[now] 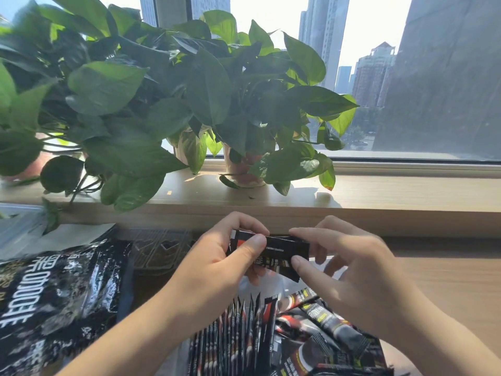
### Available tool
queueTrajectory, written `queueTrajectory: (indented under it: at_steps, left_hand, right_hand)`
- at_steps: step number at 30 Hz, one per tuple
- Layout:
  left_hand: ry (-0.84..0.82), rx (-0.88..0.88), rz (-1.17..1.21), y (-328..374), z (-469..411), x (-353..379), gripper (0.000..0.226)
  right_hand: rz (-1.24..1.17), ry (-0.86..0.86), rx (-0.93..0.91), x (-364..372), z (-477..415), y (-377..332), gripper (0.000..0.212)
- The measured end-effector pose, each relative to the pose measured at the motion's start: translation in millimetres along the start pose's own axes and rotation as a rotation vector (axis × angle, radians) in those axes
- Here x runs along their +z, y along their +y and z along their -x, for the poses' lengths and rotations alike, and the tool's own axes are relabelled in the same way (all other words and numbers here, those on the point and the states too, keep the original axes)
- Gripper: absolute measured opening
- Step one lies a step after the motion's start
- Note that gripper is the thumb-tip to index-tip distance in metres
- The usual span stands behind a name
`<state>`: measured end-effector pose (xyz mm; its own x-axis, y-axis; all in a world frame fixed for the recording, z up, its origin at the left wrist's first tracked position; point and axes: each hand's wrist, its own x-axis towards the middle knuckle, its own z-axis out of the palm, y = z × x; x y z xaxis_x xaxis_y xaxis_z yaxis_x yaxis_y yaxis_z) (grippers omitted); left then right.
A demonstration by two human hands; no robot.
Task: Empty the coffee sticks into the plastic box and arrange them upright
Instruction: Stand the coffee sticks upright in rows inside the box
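Observation:
My left hand point(217, 264) and my right hand point(352, 267) together hold a small bundle of black coffee sticks point(276, 252) sideways above the box. Below them, at the bottom centre, a row of black-and-red coffee sticks point(238, 335) stands upright in the clear plastic box point(271, 284), whose walls are hard to make out. To the right of that row, several sticks point(325, 329) lie loose and slanted. The large black coffee bag point(57, 302) lies flat on the left.
A clear plastic lid point(160, 253) lies behind the bag. Leafy potted plants point(168, 104) fill the wooden windowsill point(379, 194) beyond the desk. Bare wooden desk point(447, 283) extends to the right.

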<state>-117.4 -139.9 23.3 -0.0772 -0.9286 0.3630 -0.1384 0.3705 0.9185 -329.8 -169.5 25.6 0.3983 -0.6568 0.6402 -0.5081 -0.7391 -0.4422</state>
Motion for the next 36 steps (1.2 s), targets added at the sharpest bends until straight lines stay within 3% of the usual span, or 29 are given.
queueTrajectory:
  at_steps: [3,8,13,17,21,25,32,36]
  left_hand:
    - [-0.014,0.031,-0.010,0,0,-1,0.015]
    - [-0.098,0.061,-0.050,0,2,0,0.017]
    - [-0.170,0.048,-0.088,1,3,1,0.012]
    - [-0.186,0.034,-0.096,-1,4,1,0.014]
    - [-0.228,0.010,-0.091,-2,5,1,0.018]
    - [-0.234,0.011,-0.105,-1,5,1,0.020]
    - [-0.126,0.068,-0.035,0,7,1,0.019]
    - [-0.161,0.079,-0.063,1,8,1,0.020]
  right_hand:
    - [0.092,-0.006,-0.095,-3,-1,-3,0.051]
    - [0.031,-0.209,-0.130,-1,1,-3,0.072]
    - [0.075,-0.197,-0.145,1,-1,-1,0.045]
    - [0.046,-0.277,-0.030,2,-1,-2,0.046]
    - [0.041,-0.352,0.061,-3,1,-5,0.061]
    - [-0.121,-0.477,0.172,-10,2,-11,0.058]
    - [-0.596,-0.283,0.368,-4,-1,-4,0.053]
    - [-0.740,-0.422,0.403,-6,2,-7,0.043]
